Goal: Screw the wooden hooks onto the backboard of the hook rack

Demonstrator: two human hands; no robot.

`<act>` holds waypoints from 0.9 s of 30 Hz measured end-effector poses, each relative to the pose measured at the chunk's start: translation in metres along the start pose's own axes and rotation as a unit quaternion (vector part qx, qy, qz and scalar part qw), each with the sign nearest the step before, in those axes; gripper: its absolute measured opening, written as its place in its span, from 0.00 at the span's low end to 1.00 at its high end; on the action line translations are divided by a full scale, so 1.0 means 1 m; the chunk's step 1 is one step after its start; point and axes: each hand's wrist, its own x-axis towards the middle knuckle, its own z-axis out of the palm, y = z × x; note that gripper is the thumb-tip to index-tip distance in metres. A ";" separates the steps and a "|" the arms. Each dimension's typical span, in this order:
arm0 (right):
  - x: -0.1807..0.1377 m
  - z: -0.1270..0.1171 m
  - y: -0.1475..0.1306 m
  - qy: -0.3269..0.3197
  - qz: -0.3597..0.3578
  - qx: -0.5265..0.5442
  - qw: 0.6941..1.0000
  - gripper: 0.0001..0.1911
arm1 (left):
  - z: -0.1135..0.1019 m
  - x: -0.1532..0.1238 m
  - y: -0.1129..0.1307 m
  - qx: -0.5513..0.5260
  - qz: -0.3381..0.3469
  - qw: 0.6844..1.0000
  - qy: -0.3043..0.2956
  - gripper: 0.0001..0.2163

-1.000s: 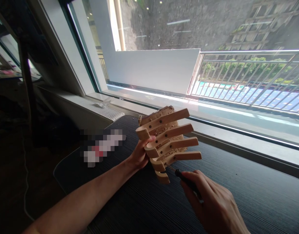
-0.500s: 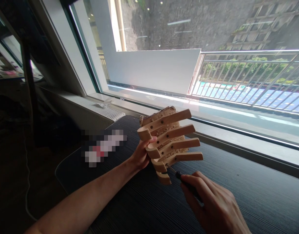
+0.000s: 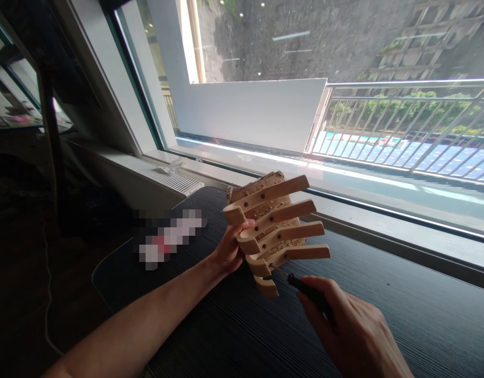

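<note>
My left hand (image 3: 229,249) grips a wooden piece (image 3: 281,215) made of several curved slats fixed across a rough, bark-like backing. Dark screws or screw holes dot the slats, whose straight ends point right. Its thumb shows between two slats; the other fingers are mostly hidden behind the piece. Wrapped in my right hand (image 3: 344,320) is a screwdriver (image 3: 307,291) with a black handle. The thin shaft points up and left, and its tip meets the lowest screw spot on the bottom slat, as far as I can see.
Beneath my hands is a dark wood-grain table (image 3: 415,315) with a rounded left corner. A blurred-out pale and red item (image 3: 171,239) lies on it at left. Behind stand a window sill (image 3: 344,215) and a white vent grille (image 3: 178,181). A cable (image 3: 48,294) hangs at lower left.
My right hand has shifted slightly back along the screwdriver, and more of the black handle shows. The wooden piece and my left hand stay nearly where they were.
</note>
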 end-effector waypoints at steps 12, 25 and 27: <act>0.003 -0.005 -0.002 -0.039 -0.053 0.012 0.998 0.07 | -0.002 0.000 -0.002 -0.014 -0.003 1.000 0.007 0.13; -0.005 0.002 0.006 -0.034 -0.027 -0.033 0.999 0.07 | -0.001 0.000 0.000 -0.008 0.011 1.000 0.005 0.12; -0.006 0.003 0.007 -0.029 -0.012 -0.018 0.999 0.05 | -0.001 0.000 0.000 -0.008 0.006 1.000 -0.004 0.12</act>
